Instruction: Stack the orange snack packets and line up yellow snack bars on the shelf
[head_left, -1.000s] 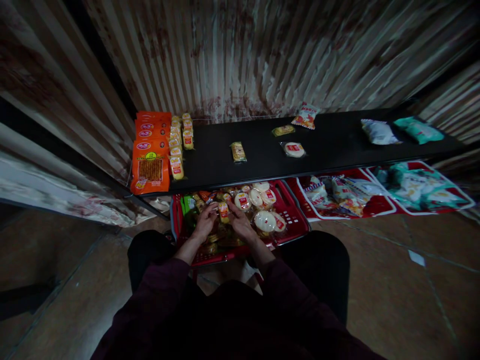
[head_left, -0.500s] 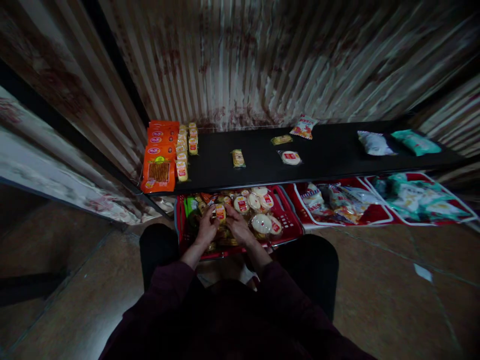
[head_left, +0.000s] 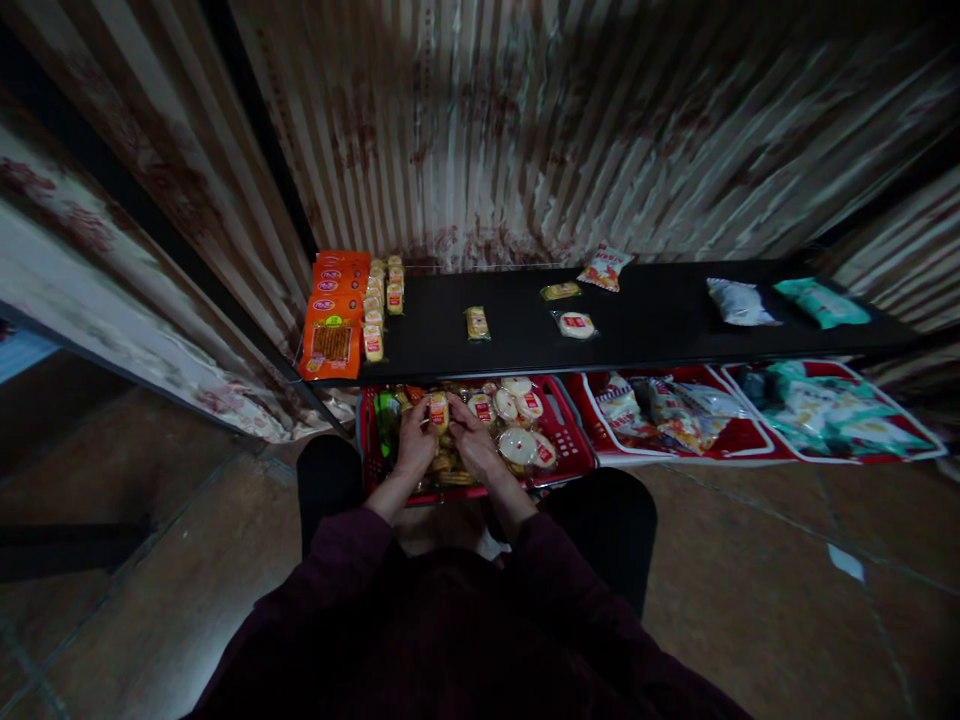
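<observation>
Between my two hands, over the red basket (head_left: 568, 425), is a small clear-wrapped biscuit packet (head_left: 438, 411) with an orange-red label. My left hand (head_left: 415, 445) grips its left side, fingers closed. On the opposite side, the curved fingers of my right hand (head_left: 476, 445) touch the packet's edge. Under and around the hands, the basket holds more wrapped biscuits, round white wrapped crackers (head_left: 517, 446) and a green packet (head_left: 386, 415). My hands partly hide the basket's contents.
A black shelf (head_left: 517, 350) carries orange snack bags (head_left: 334, 330), rows of biscuit packets (head_left: 373, 335), a white round cracker pack (head_left: 576, 324), a chip bag (head_left: 604, 268), and white and teal bags (head_left: 823, 302). Two more red baskets (head_left: 757, 440) hold bags. My knees flank the basket.
The view has shifted slightly, with the shelf's left end now further right. Both hands stay at the biscuit packet, which looks a little more upright.
</observation>
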